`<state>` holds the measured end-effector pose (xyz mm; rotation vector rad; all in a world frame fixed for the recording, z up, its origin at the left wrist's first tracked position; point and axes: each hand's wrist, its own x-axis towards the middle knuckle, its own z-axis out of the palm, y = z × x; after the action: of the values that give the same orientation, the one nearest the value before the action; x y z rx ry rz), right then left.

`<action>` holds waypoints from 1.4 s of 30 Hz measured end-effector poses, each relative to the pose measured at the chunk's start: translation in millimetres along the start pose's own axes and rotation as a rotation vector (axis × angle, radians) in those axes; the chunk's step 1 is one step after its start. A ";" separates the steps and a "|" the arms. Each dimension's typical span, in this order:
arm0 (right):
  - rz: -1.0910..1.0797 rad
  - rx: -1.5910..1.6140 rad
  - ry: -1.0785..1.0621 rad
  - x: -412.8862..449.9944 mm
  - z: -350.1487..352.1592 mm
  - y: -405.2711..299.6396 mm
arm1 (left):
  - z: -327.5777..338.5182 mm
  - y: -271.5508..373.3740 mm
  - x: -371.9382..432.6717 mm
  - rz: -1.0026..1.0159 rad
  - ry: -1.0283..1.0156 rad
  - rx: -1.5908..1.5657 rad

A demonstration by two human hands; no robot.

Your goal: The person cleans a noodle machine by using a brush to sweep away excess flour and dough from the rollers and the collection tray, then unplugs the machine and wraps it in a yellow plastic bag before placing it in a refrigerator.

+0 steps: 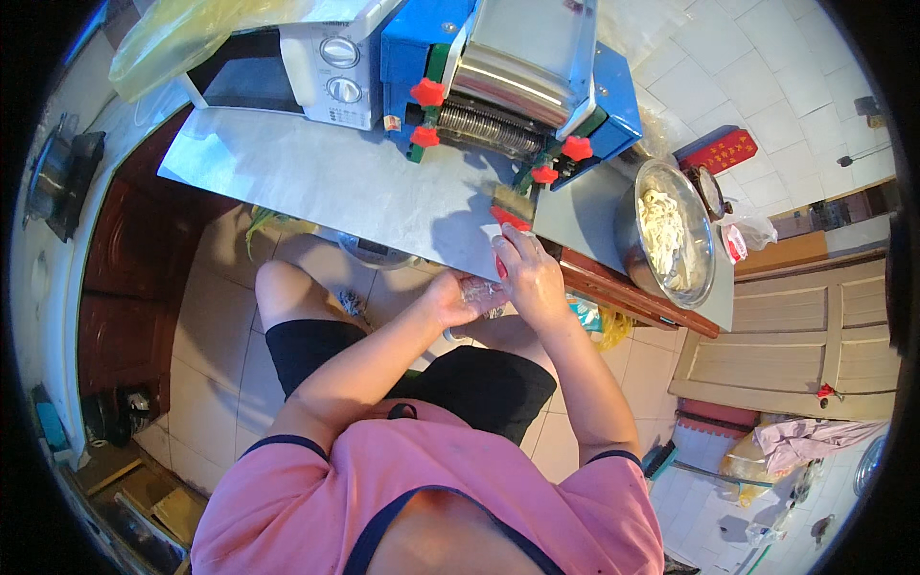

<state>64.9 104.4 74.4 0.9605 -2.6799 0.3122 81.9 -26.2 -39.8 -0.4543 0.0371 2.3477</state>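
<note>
My right hand (530, 277) grips the red handle of a flat bristle brush (512, 207), whose bristles point away from me over the counter's grey top (302, 165). Palm up, my left hand (471, 298) is cupped at the counter's front edge, just beside and below the right hand. Whitish flour or crumbs lie on its palm. Beyond the brush stands a blue and steel noodle machine (510, 79) with ridged rollers and red star knobs. On the right, a steel bowl (629, 248) holds pale noodles (661, 237).
A white microwave oven (338, 79) stands left of the machine, with a yellow plastic bag (172, 43) on top. Behind the bowl are a red box (717, 154) and a small brown pot (708, 192). Under the counter's front edge, a kitchen scale (374, 248) shows near my knee.
</note>
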 end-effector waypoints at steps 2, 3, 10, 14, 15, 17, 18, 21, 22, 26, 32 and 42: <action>0.039 -0.023 -0.009 -10.7 3.2 -2.0 | 0.8 -9.7 6.6 -0.041 0.038 -0.061; 0.063 -0.032 -0.026 -16.8 5.0 -8.2 | -11.1 -11.9 13.3 -0.032 0.035 -0.060; 0.057 0.260 -0.003 -35.5 -63.7 -76.5 | -36.6 -17.1 31.1 -0.252 -0.205 -0.207; 0.143 0.055 0.074 -13.3 -49.5 -17.0 | -0.2 -31.5 19.7 0.117 -0.096 0.233; 0.170 0.013 0.076 -5.7 -43.1 -0.9 | 5.6 -28.0 19.5 -0.052 -0.007 -0.100; 0.152 -0.029 0.104 0.2 -21.4 27.6 | 11.4 -29.9 22.3 -0.078 0.040 -0.079; 0.122 -0.058 0.114 3.4 -18.0 31.3 | 12.2 -30.9 21.4 -0.089 0.094 -0.077; 0.158 -0.026 -0.015 -8.2 -17.9 21.8 | 13.3 -31.1 18.7 -0.036 0.143 -0.013; 0.087 -0.008 -0.015 -11.3 -22.5 11.5 | 6.5 -28.6 18.8 -0.027 0.142 -0.013; -0.024 0.170 -0.038 -24.7 -51.3 -30.6 | -0.8 -25.5 16.8 0.025 -0.264 -0.038; -0.049 0.041 -0.044 -5.8 -14.8 8.6 | 0.1 -24.1 22.5 -0.052 0.074 -0.050; 0.047 0.305 0.047 -47.2 -44.8 -46.2 | 8.0 -26.2 16.5 -0.066 -0.160 0.018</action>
<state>137.9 110.2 106.0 0.9576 -2.6632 0.7611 86.0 5.1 -35.1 -0.2535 -0.0311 2.3095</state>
